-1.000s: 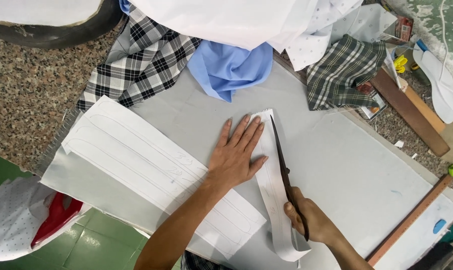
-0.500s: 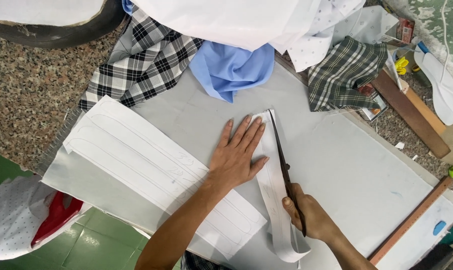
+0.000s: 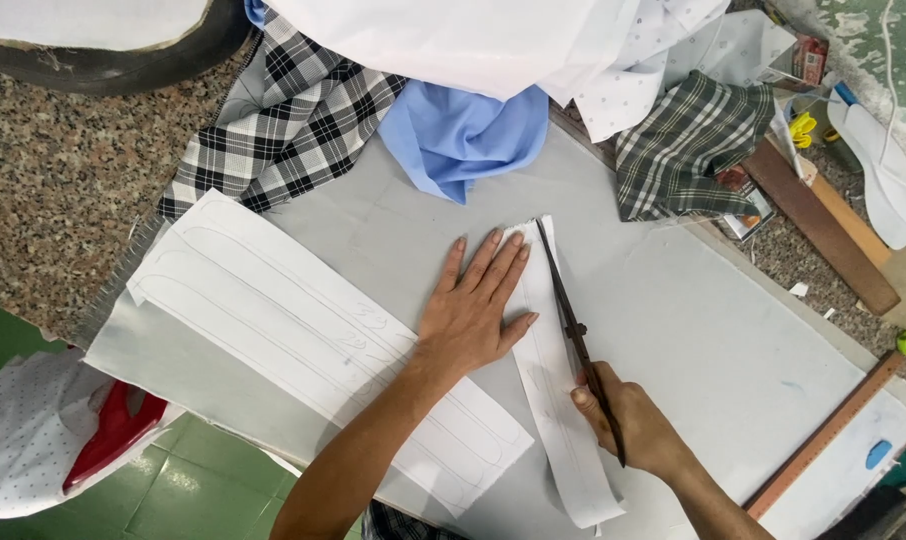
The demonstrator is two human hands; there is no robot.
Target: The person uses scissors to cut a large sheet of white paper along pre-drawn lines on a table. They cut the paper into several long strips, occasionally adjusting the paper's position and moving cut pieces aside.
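The left hand [image 3: 476, 312] lies flat with fingers spread, pressing a narrow white strip [image 3: 553, 385] of marked material against the grey sheet [image 3: 693, 330] that covers the counter. The right hand [image 3: 635, 425] grips dark scissors [image 3: 576, 330], blades nearly closed along the strip's right edge and tips near its far end, while a wider white piece [image 3: 293, 330] lies left of the forearm

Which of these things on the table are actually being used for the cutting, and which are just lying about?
In use:
left hand, flat on the white strip
right hand, holding the dark scissors

Lying about:
large white marked sheet
black-and-white plaid cloth
blue cloth
green plaid cloth
wooden ruler
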